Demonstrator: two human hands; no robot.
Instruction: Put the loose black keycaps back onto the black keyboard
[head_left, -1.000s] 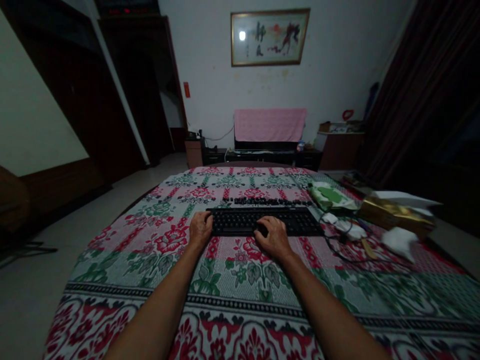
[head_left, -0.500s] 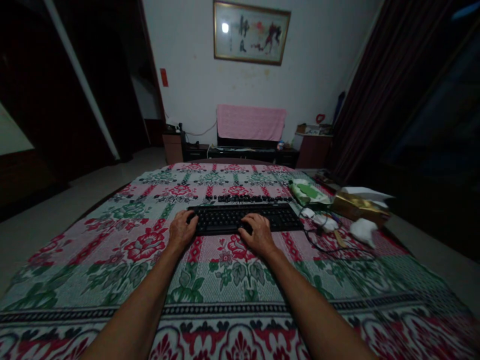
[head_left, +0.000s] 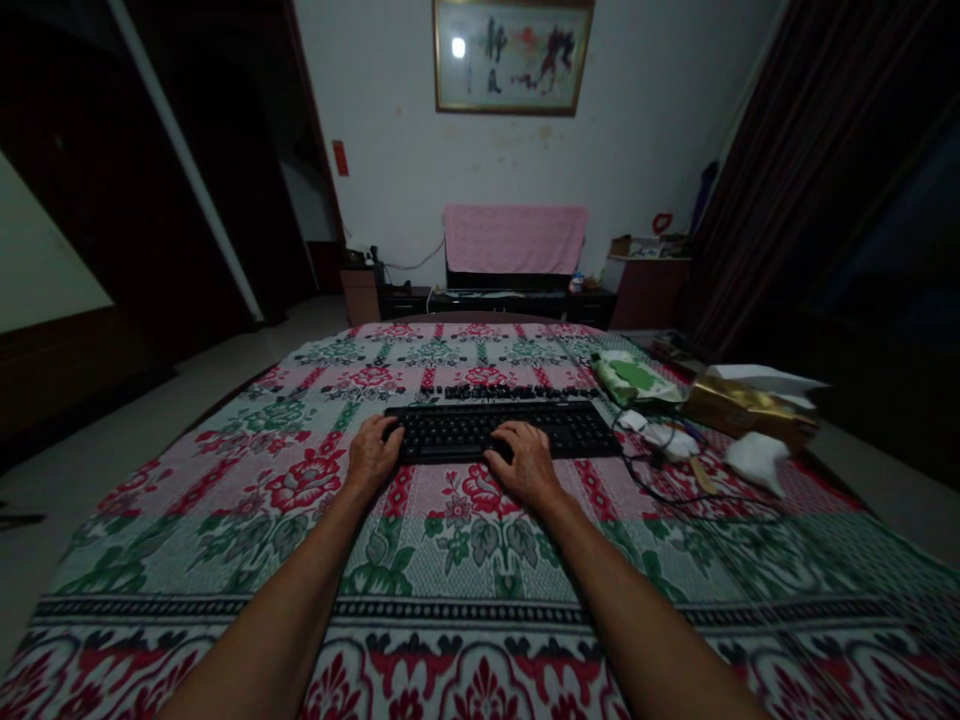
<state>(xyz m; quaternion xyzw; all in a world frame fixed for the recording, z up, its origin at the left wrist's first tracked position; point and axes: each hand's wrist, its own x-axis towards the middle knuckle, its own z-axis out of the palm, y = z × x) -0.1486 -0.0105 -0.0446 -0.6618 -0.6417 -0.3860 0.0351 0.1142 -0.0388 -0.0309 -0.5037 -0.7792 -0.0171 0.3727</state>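
Observation:
A black keyboard (head_left: 525, 428) lies across a red, green and white floral cloth (head_left: 450, 560). My left hand (head_left: 371, 455) is at the keyboard's left end, fingers curled round its corner. Over the front middle keys rests my right hand (head_left: 527, 465), fingers bent and lying on the keys, with nothing held in it. A row of small dark loose keycaps (head_left: 499, 392) sits just behind the keyboard.
Right of the keyboard are a black cable (head_left: 667, 485), small white items (head_left: 664, 437), a green-and-white packet (head_left: 636, 378), a gold box (head_left: 742, 408) and a crumpled white tissue (head_left: 756, 458). Beyond the cloth stand a low cabinet with a pink cover (head_left: 514, 240) and a framed picture (head_left: 512, 55).
Only the view has swung, left and then a little back right. Both hands keep their places on the keyboard, and the keyboard has not shifted on the cloth.

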